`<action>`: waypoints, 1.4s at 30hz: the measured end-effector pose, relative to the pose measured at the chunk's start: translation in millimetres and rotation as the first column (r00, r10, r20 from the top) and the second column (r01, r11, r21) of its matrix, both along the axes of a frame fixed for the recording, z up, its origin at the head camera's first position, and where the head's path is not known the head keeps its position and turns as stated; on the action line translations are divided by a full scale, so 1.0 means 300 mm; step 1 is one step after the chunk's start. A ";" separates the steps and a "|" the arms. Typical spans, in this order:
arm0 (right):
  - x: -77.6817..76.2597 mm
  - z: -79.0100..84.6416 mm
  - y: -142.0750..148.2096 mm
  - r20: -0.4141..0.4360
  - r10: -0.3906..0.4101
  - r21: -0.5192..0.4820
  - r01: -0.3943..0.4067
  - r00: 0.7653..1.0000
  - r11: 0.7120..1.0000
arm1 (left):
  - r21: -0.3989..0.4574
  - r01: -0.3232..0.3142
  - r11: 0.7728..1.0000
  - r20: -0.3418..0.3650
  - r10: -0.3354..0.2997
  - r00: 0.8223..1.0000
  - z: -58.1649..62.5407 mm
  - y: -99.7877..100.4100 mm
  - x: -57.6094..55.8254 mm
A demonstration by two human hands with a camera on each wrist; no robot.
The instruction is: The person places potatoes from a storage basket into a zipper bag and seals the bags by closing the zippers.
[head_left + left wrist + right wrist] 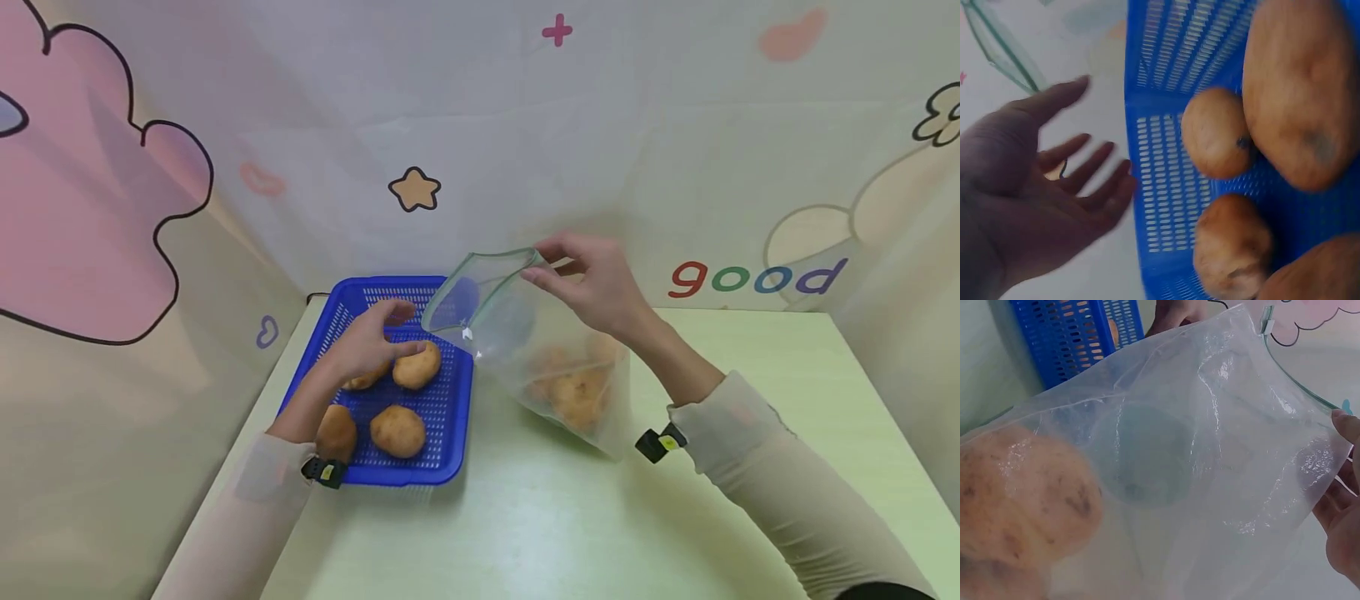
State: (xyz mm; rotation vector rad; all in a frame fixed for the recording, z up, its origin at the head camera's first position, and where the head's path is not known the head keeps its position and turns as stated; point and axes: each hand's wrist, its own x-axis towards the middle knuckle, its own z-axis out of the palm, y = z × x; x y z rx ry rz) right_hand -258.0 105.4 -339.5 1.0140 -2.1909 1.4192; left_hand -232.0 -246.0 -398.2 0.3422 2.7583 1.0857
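A translucent zip bag (510,342) with a green-edged mouth stands tilted on the table, its opening toward the basket. Several potatoes (579,398) lie in its bottom. My right hand (592,279) pinches the rim at the bag's upper right corner between thumb and fingers. My left hand (367,342) hovers over the blue basket (457,442), fingers spread and slightly bent, holding nothing. Below and beside it lie several potatoes, one (417,365) near the thumb and another (398,431) toward the front. In the left wrist view the palm (1041,200) shows bare.
The basket stands at the left of the pale table (540,533), close to the table's left edge. A printed cloth (495,175) hangs behind and along the sides. A slider (1268,326) sits on the bag's zip edge.
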 end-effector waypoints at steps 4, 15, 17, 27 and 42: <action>0.004 0.001 -0.025 -0.015 0.004 0.025 -0.003 1.000 1.000 | -0.033 0.019 0.999 0.066 -0.017 0.998 -0.025 -0.007 -0.007; 0.003 -0.001 -0.037 -0.016 0.005 0.040 -0.004 1.000 0.999 | 0.001 0.021 1.000 0.023 -0.021 1.000 -0.017 -0.045 -0.075; 0.002 -0.002 -0.035 -0.015 0.003 0.037 -0.003 1.000 0.999 | -0.027 0.033 0.999 0.027 -0.032 0.999 -0.025 -0.040 -0.101; 0.019 -0.006 -0.041 -0.014 0.019 0.009 -0.019 1.000 1.000 | -0.183 0.164 0.969 0.227 -0.120 0.966 -0.105 -0.017 -0.167; 0.029 -0.006 -0.033 -0.035 -0.023 0.018 0.024 0.999 1.000 | -0.214 0.101 0.972 0.023 -0.098 0.995 -0.035 0.001 -0.144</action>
